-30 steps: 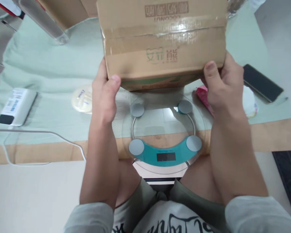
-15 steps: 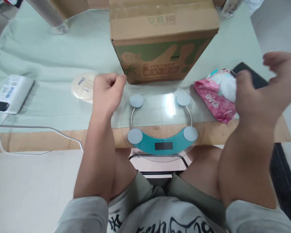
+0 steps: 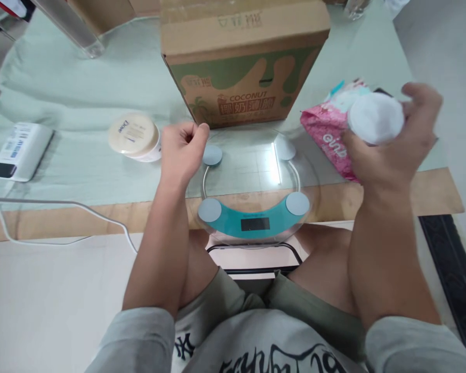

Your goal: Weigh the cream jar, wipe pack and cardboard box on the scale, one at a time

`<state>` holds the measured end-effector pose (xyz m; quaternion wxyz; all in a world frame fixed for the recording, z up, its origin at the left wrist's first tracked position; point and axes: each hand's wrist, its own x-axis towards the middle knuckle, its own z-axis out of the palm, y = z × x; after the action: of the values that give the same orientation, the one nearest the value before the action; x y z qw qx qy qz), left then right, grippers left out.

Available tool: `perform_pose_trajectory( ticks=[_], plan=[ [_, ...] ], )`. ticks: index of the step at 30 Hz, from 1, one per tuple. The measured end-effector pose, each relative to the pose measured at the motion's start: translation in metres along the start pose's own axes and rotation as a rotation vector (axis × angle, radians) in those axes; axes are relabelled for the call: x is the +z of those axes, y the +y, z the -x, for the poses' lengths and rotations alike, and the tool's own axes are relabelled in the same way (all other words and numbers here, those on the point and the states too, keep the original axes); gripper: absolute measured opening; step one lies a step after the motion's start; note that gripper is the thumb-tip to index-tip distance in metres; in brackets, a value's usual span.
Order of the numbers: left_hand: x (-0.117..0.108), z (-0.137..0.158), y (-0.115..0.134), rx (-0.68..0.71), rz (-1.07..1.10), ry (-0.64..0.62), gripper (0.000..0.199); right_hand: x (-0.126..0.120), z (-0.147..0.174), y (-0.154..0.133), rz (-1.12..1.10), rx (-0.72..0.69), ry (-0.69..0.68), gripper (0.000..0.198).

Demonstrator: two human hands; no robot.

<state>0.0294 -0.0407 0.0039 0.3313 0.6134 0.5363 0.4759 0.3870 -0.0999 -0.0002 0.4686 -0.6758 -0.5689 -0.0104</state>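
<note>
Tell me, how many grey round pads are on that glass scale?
4 on the glass scale: far left by the left hand, far right, near left, near right. None seems hidden.

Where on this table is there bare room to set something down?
Bare green cloth lies between the white device and the cream jar, and behind the jar left of the cardboard box. The glass scale top is bare. Around the right hand, white tub and pink pack it is crowded.

Grey long sleeves (image 3: 140, 336), black-lettered shirt front, olive-grey shorts (image 3: 233, 305).
</note>
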Motion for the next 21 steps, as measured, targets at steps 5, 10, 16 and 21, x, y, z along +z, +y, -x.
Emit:
perform_pose_trajectory(
  ticks=[5, 10, 16, 21],
  plan=[
    [0.002, 0.001, 0.001, 0.003, 0.053, 0.02, 0.055, 0.002, 0.021, -0.059, -0.345, -0.448, -0.216, 0.094],
    [0.007, 0.007, -0.005, -0.034, 0.14, 0.013, 0.063, 0.026, 0.047, -0.098, -0.34, -0.564, -0.561, 0.076],
    [0.019, 0.015, -0.01, -0.06, 0.168, 0.05, 0.056, 0.046, 0.041, -0.069, -0.493, -0.211, -0.451, 0.051],
    [0.026, 0.017, -0.005, -0.076, 0.108, 0.037, 0.062, 0.077, 0.05, -0.038, -0.462, 0.09, -0.281, 0.055]
  ],
)
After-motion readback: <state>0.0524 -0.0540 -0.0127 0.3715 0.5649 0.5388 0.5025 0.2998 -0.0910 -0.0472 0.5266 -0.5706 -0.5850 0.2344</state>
